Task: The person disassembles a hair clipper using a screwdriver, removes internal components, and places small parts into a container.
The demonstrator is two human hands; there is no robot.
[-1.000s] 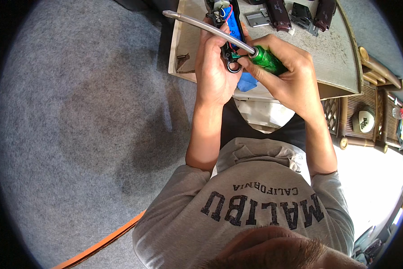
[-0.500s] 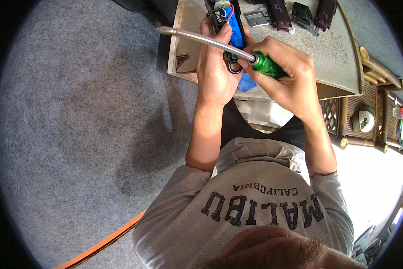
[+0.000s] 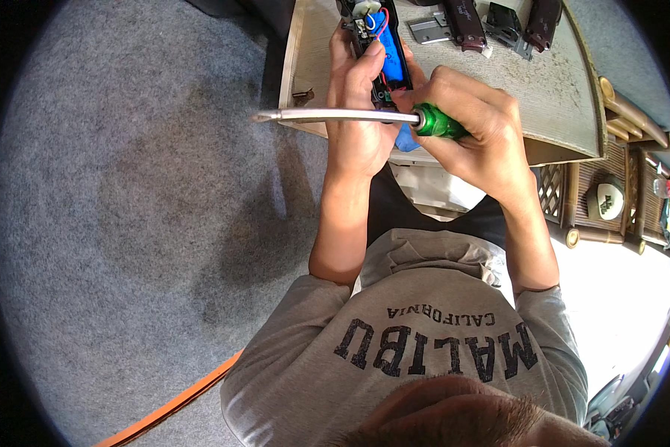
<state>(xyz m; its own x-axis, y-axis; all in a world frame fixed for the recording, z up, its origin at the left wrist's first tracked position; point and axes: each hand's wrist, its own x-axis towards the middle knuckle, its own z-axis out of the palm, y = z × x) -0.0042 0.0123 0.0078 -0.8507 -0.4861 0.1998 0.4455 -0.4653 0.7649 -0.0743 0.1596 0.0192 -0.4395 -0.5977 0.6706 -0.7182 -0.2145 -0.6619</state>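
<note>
My left hand (image 3: pixel 353 127) grips an opened black device (image 3: pixel 368 26) upright, its thumb over the side. Inside it sit a blue battery (image 3: pixel 389 59), red and white wires and small metal parts. My right hand (image 3: pixel 484 134) is closed round the green handle of a screwdriver (image 3: pixel 443 123), whose long metal shaft lies almost level across my left hand and points left. My right fingertips are at the lower end of the device, partly behind the handle. Below them, a blue piece (image 3: pixel 405 141) shows at the table's edge.
On the pale wooden table (image 3: pixel 551 112) lie dark maroon casings (image 3: pixel 465 26), black parts (image 3: pixel 502 26) and a metal plate (image 3: pixel 428 30). At the right stands bamboo furniture (image 3: pixel 595 171) with a pale rounded object (image 3: pixel 604 197). Grey carpet covers the left, with an orange strip (image 3: pixel 167 398).
The screwdriver has swung round, its tip dropping from high at the upper left to nearly level with the handle. My right hand has shifted slightly with it; my left hand has barely moved.
</note>
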